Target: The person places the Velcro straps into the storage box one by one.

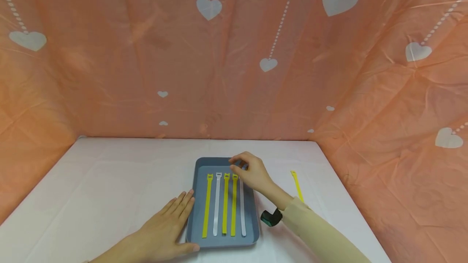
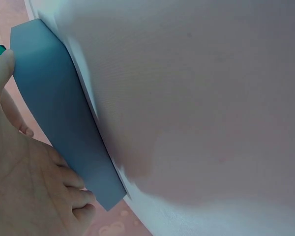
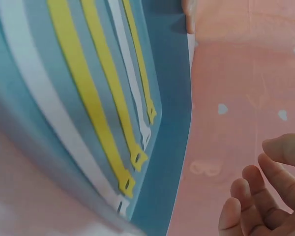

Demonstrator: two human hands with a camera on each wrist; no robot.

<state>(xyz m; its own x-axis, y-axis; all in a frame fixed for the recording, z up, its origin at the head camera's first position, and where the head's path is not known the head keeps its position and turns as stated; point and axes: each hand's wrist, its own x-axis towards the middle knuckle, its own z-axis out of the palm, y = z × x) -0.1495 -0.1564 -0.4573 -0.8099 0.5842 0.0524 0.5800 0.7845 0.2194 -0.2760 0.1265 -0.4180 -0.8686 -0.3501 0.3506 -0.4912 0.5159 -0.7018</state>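
A blue-grey tray (image 1: pixel 199 218) lies on the table, with a row of strap-like cable ties in it. From left to right they are a yellow tie (image 1: pixel 207 206), a white tie (image 1: pixel 217 206), two more yellow ties (image 1: pixel 225 204) and a second white tie (image 1: pixel 242 214). Their slotted heads point to the far end. My left hand (image 1: pixel 161 230) rests against the tray's left side, fingers extended. Above the tray's far right corner hovers my right hand (image 1: pixel 252 171); in the right wrist view its fingers (image 3: pixel 255 177) are loosely bent with nothing between them.
Another yellow tie (image 1: pixel 297 186) lies on the white table (image 1: pixel 120 173) to the right of the tray, partly hidden by the right forearm. A dark wrist device (image 1: pixel 271 217) sits at the right wrist. Orange cloth (image 1: pixel 234 92) with white hearts surrounds the table's back and sides.
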